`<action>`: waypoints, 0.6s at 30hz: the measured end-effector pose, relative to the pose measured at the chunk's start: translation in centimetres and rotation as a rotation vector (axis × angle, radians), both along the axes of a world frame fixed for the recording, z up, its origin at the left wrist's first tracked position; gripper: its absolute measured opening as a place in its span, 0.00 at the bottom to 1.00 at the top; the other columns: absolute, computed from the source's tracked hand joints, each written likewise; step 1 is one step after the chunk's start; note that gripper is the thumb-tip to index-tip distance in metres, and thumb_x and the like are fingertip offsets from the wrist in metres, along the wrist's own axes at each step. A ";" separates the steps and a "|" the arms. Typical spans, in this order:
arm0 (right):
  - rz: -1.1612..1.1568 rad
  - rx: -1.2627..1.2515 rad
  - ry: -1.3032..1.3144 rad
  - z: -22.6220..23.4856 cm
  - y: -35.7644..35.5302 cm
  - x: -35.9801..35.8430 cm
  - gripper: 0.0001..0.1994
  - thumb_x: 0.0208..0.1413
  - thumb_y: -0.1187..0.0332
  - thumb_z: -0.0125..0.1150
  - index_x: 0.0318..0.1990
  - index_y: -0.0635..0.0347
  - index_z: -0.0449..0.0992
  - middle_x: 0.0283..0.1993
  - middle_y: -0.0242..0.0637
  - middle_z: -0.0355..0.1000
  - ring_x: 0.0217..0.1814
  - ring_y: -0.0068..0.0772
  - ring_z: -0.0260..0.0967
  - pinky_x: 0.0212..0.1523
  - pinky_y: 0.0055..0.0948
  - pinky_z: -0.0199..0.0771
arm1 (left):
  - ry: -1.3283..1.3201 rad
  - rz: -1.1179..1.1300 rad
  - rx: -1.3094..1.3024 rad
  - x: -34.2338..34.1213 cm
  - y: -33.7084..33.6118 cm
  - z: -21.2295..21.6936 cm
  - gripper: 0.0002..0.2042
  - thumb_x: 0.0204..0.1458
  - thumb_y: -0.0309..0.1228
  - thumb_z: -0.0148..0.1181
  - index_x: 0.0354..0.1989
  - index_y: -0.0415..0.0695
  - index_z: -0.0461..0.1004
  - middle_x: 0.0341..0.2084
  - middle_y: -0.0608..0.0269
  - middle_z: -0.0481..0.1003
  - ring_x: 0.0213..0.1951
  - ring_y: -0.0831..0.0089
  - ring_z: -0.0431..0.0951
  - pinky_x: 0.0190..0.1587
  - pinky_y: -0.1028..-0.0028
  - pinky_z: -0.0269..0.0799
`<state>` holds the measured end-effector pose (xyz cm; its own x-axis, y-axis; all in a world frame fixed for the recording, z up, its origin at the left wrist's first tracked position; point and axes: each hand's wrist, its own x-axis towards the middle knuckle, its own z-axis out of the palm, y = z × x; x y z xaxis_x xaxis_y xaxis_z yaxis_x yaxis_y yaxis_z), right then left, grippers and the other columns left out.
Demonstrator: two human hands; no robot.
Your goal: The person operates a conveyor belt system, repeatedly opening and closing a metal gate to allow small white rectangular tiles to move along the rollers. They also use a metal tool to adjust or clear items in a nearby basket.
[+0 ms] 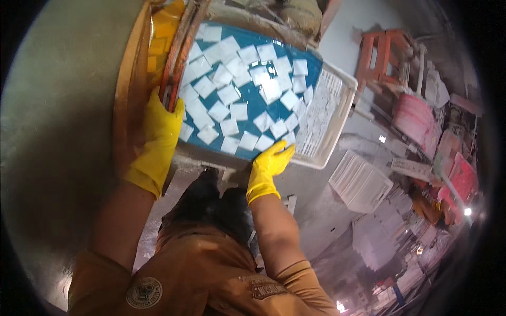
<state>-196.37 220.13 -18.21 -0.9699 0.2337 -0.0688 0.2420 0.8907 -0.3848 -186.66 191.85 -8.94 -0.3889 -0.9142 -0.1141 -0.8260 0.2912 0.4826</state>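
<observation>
Teal, wet-looking surface (252,100) in front of you, with loose white square tiles (229,95) scattered all over it, some lying alone and quite a few overlapping. The white perforated crate (340,122) sits right up by the teal's right edge. Your left hand (164,125), in a yellow rubber glove (145,169), is at the near end of the red-orange rail (182,55) along the left side, thumb spread away from the fingers — can't tell how firmly you've got it, if at all. Your right hand (270,162), gloved the same, has its fingers stretched out close together over the near edge, by the lower tiles. Can't tell whether those fingertips press on one. My read: you're at the stage of working the loose tiles across that slick surface. Next move probably calls for flat fingers and a light push — overlapping ones could slide or chip if rushed.
</observation>
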 end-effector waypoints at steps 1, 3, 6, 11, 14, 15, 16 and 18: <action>0.025 -0.027 0.003 0.0 0.0 -0.3 0.32 0.72 0.50 0.44 0.67 0.74 0.67 0.69 0.65 0.64 0.73 0.64 0.60 0.75 0.47 0.57 | -0.015 -0.004 -0.002 0.5 0.3 0.0 0.34 0.49 0.43 0.72 0.61 0.35 0.71 0.49 0.37 0.79 0.52 0.43 0.80 0.54 0.57 0.76; 0.010 -0.039 0.018 0.1 -0.5 -0.4 0.33 0.72 0.48 0.44 0.68 0.73 0.66 0.71 0.64 0.63 0.74 0.63 0.59 0.75 0.46 0.56 | -0.045 -0.021 -0.008 0.4 0.1 0.0 0.34 0.49 0.43 0.72 0.61 0.35 0.71 0.49 0.37 0.79 0.52 0.44 0.80 0.54 0.58 0.77; -0.010 -0.067 -0.022 0.2 -0.2 -0.1 0.34 0.72 0.47 0.43 0.68 0.73 0.65 0.72 0.63 0.62 0.75 0.62 0.58 0.76 0.45 0.55 | -0.042 -0.041 -0.017 0.6 0.1 0.0 0.33 0.50 0.43 0.72 0.61 0.35 0.72 0.49 0.37 0.79 0.52 0.44 0.80 0.53 0.57 0.77; -0.014 -0.095 -0.009 0.1 -0.2 -0.1 0.34 0.72 0.47 0.42 0.67 0.74 0.66 0.70 0.63 0.65 0.73 0.60 0.61 0.74 0.42 0.58 | -0.029 0.004 -0.034 0.2 0.3 1.9 0.33 0.50 0.39 0.72 0.62 0.38 0.70 0.50 0.39 0.78 0.52 0.45 0.80 0.55 0.57 0.75; -0.037 -0.106 -0.060 0.8 -0.6 0.2 0.35 0.72 0.46 0.42 0.67 0.75 0.66 0.68 0.64 0.66 0.72 0.62 0.63 0.73 0.41 0.59 | 0.012 -0.108 -0.346 2.1 2.0 0.2 0.40 0.52 0.41 0.68 0.70 0.32 0.61 0.66 0.33 0.65 0.66 0.39 0.67 0.69 0.54 0.61; -0.018 -0.106 -0.048 -0.9 0.7 0.3 0.34 0.72 0.47 0.44 0.68 0.74 0.66 0.70 0.62 0.65 0.72 0.59 0.62 0.73 0.42 0.60 | 0.008 -0.125 -0.331 2.2 3.2 1.2 0.42 0.53 0.45 0.66 0.72 0.34 0.59 0.69 0.32 0.60 0.69 0.37 0.62 0.72 0.51 0.55; 0.001 -0.106 -0.037 -2.5 2.3 0.0 0.33 0.71 0.48 0.46 0.68 0.73 0.66 0.72 0.60 0.63 0.73 0.55 0.62 0.73 0.43 0.61 | -0.007 -0.141 -0.311 2.2 5.0 2.2 0.43 0.52 0.47 0.65 0.73 0.35 0.59 0.70 0.31 0.58 0.70 0.35 0.60 0.74 0.48 0.51; 1.024 1.366 -0.176 -4.4 5.2 -0.2 0.32 0.70 0.53 0.52 0.71 0.70 0.63 0.74 0.57 0.60 0.74 0.51 0.62 0.74 0.44 0.60 | -0.027 -0.230 -0.349 3.1 8.1 3.2 0.41 0.52 0.49 0.63 0.71 0.37 0.61 0.69 0.33 0.60 0.70 0.34 0.58 0.74 0.43 0.48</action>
<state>-196.56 225.31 -22.57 -0.7532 -0.4541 -0.4758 -0.6387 0.3320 0.6942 -183.59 199.93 -5.75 -0.5890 -0.7892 0.1738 -0.7313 0.6120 0.3011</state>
